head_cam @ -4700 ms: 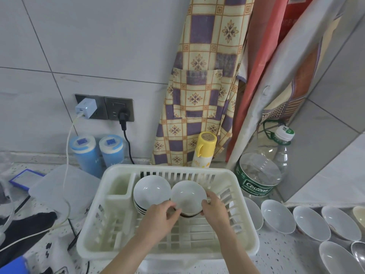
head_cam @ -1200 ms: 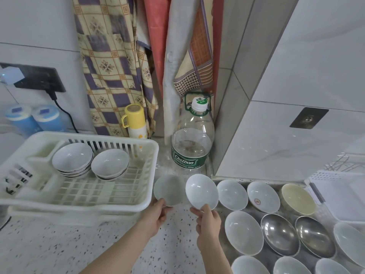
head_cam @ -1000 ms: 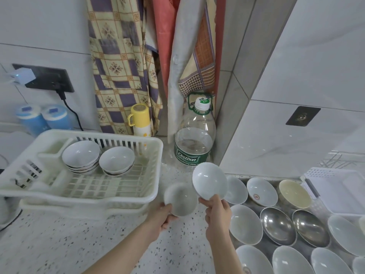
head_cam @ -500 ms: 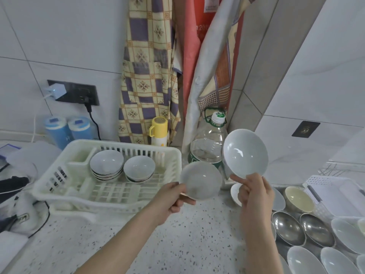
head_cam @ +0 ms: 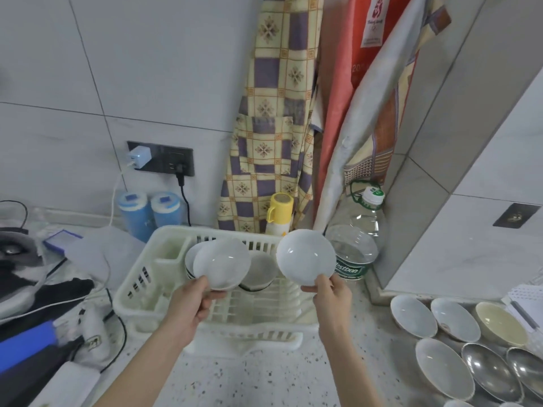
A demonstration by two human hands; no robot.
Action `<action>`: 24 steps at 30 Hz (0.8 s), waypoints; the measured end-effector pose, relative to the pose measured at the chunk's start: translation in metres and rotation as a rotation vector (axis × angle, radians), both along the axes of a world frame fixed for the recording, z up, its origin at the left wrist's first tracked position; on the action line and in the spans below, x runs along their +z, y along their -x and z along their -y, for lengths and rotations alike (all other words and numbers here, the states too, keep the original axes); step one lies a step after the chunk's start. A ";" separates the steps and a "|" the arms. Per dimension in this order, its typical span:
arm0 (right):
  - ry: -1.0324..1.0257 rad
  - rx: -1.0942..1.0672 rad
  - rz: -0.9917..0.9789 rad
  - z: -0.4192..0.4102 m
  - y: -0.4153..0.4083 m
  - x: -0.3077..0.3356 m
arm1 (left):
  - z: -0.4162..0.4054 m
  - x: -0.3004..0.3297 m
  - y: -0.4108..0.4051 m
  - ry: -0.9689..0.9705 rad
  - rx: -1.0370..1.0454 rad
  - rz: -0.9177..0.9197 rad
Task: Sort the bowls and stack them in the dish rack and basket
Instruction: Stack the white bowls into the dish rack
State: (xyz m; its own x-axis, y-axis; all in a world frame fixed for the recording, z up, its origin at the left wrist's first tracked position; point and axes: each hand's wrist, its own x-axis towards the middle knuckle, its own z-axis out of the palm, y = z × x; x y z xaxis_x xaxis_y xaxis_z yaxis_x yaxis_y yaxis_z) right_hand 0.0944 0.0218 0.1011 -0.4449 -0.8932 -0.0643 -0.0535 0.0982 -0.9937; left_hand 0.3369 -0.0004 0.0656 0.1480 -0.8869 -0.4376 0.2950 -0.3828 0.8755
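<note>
The dish rack has free slots at its near side. The left hand pinches one white bowl by the rim above it; the right hand pinches another bowl, tilted.

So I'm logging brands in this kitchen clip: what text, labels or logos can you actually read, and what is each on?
"estbon": on the green label of the clear water bottle; its first letter is hidden behind the white bowl that the right hand holds.
Red hanging cloth: white emblem with small print below, too blurred to read.
Blue containers: lid labels unreadable.
Nothing else carries legible text.
</note>
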 end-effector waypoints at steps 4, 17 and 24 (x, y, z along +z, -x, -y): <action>-0.029 0.082 -0.200 0.023 -0.029 -0.020 | 0.006 -0.005 -0.023 0.014 0.004 -0.037; -0.220 0.114 -0.207 0.067 -0.061 -0.058 | 0.036 -0.010 -0.037 0.022 -0.107 -0.040; -0.214 0.169 -0.247 0.080 -0.063 -0.070 | 0.054 -0.020 -0.034 0.022 -0.123 -0.077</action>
State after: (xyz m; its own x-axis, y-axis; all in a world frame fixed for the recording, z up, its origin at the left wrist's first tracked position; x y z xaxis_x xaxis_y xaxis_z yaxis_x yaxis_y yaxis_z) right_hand 0.1574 -0.0583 0.0311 -0.3173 -0.9335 -0.1669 -0.3228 0.2718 -0.9066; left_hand 0.3710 -0.0541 0.0454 0.0044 -0.9060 -0.4233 0.3142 -0.4007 0.8607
